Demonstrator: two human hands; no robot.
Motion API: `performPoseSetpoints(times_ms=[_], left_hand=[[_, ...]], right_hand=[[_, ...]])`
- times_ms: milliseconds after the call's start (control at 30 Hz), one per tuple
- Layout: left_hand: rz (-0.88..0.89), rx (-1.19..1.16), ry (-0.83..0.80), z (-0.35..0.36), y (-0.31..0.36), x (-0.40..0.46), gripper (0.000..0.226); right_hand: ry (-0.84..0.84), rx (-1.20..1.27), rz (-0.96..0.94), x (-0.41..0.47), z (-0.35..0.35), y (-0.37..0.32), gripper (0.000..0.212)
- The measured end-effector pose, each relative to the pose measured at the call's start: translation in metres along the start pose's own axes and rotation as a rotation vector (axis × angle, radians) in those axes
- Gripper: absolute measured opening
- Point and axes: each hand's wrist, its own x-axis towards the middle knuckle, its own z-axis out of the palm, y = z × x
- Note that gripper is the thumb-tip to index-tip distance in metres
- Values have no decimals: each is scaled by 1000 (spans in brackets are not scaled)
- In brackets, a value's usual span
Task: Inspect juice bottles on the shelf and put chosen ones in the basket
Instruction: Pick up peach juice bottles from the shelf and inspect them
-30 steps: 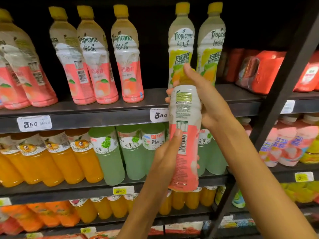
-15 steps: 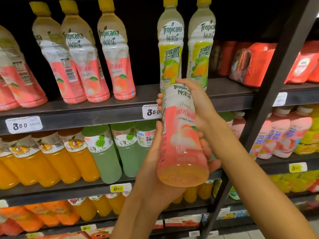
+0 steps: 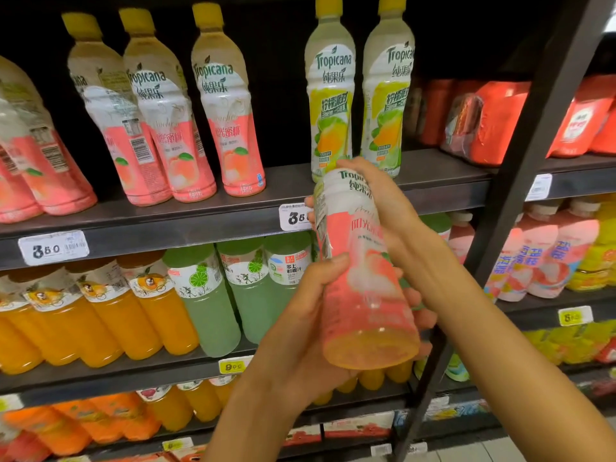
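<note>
Dark metal store shelving [image 3: 200, 228] fills the head view, with white price tags along its front edges. On the upper shelf stand pink peach-juice plastic bottles with yellow caps [image 3: 230, 128] to the left and two yellow-green lemon-juice bottles [image 3: 330, 105] further right; below them are orange juice bottles [image 3: 110, 315] and pale green lime-drink bottles [image 3: 206, 305].

In front of the shelf, near the camera, both hands hold one pink-labelled peach juice bottle [image 3: 363, 278], tilted with its base toward the viewer and its neck pointing up and away. The left hand [image 3: 300, 331] wraps the lower body from the left, thumb pressed on the front of the label, fingers curled behind. The right hand [image 3: 383, 205] curls over the top end, hiding the cap, its fingertips [image 3: 310, 208] showing at the bottle's left side.

The step in hand looks like inspection: the printed front label faces the person. No basket is in view, so the next move likely calls for lowering the bottle out of frame toward the basket, or setting it upright again in the gap on the upper shelf.
</note>
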Motion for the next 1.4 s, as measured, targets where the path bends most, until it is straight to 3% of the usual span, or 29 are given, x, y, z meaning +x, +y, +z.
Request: performPoseSetpoints(times_ms=[67,167,233,333,433,633,900,967,1100,1233,1300,1400], left_hand=[[26,50,118,-5,0,4,57],[154,447,372,-15,2,2,45],[224,767,458,-19,4,2,46],[334,950,516,-27,2,7,41],[447,994,532,-36,3,10,34],[568,1108,529,-58,10,20,49],[706,1122,573,-75,22,30,55],[705,1131,540,-79,26,26,57],[594,1066,441,-84,32,15,83],[531,983,273,-81,29,7,64],[511,925,253,-81,24,7,54],[555,959,308,-78,17,12,43]], right_hand=[[-80,-10,-58,0,5,-8,43],[-150,-64,-174,-1,9,-18,26],[-125,-136,-253,0,10,-21,16],[-95,-249,-356,-1,12,-17,26],[-115,-361,-490,-7,10,-9,38],[-267,-316,-578,-20,3,-4,23],[-471,-539,-879,-28,8,9,15],[-497,-522,-878,-28,9,7,14],[-523,-406,-773,-24,9,-3,19],[-602,-297,-622,-19,10,-6,41],[-574,-253,-567,-17,9,-3,30],[-353,-260,-578,-16,11,2,14]])
